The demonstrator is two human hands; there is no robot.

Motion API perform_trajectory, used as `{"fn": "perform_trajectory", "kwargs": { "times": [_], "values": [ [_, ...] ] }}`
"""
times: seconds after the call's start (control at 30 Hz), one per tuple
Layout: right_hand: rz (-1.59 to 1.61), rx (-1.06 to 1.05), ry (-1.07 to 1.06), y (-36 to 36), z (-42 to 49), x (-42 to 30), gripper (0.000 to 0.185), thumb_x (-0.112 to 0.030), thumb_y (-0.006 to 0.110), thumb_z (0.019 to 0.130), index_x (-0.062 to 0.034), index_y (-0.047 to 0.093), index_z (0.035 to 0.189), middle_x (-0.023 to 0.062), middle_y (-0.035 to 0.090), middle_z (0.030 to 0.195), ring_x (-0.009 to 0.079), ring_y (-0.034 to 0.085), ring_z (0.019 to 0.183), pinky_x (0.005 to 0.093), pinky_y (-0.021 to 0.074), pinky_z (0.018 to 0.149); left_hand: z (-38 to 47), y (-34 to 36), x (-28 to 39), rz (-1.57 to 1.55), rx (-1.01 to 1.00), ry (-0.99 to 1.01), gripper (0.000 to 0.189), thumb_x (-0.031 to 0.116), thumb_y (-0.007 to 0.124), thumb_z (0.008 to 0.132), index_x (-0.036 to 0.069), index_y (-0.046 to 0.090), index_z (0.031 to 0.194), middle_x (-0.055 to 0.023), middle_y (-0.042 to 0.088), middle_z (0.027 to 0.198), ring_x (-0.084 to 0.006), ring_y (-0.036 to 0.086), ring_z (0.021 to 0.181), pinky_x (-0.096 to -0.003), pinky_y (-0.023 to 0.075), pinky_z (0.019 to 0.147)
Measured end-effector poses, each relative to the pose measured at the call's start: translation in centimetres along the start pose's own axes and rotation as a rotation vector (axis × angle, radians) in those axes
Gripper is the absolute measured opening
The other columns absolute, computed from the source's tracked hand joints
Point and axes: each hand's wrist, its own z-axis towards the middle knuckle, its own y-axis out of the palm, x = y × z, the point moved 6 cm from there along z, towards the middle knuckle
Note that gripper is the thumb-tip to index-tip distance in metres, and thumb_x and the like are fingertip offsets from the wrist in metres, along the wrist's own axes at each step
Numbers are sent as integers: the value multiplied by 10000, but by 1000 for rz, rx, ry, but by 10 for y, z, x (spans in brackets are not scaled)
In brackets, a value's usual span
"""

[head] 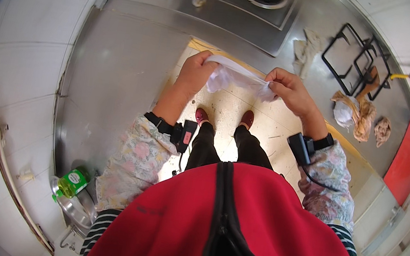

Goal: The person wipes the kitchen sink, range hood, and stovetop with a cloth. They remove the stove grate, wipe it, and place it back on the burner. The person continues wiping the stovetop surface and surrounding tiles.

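Note:
A thin white plastic bag (238, 71) is stretched by its upper edge between my two hands, above the floor in front of the counter. My left hand (197, 68) grips one end of that edge, thumb on top. At the other end, my right hand (289, 88) pinches the plastic between thumb and fingers, and part of the bag bunches below it. The bag hangs loose and crumpled under the taut edge. Whether anything lies inside it cannot be made out.
A gas stove (208, 8) is set in the steel counter (125, 75). On the right lie black pan supports (354, 63), a pale cloth (306, 51), crumpled brown stockings or rags (365, 121) and a red panel (406, 160). A green dish-soap bottle (73, 181) stands by a metal bowl (75, 208).

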Motion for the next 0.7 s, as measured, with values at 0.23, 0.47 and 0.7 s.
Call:
{"fn": "perform_trajectory", "kwargs": {
  "times": [0.23, 0.47, 0.7],
  "values": [
    [264, -55, 67, 77, 47, 33, 212, -192, 606, 932, -39, 655, 1070, 31, 647, 1025, 139, 598, 932, 288, 477, 887, -25, -32, -48, -799, -118, -51, 395, 136, 438, 934, 2, 531, 1294, -118, 611, 1211, -200, 593, 1106, -326, 484, 944],
    [859, 25, 224, 147, 90, 59, 445, -408, 413, 1018, -53, 570, 1235, 85, 655, 1121, 223, 621, 1040, 358, 482, 953, -31, -19, -45, -983, -370, -243, 401, 271, 437, 1014, 50, 488, 1345, -85, 579, 1278, -221, 567, 1162, -395, 428, 1032],
    [703, 542, 119, 112, 111, 25, 393, -361, 439, 1017, -2, 567, 1117, 135, 660, 1048, 264, 662, 964, 386, 544, 841, -28, -71, -31, -599, -500, -48, 385, 277, 499, 1003, 70, 498, 1327, -82, 566, 1284, -226, 553, 1199, -374, 445, 991]
  ]
}}
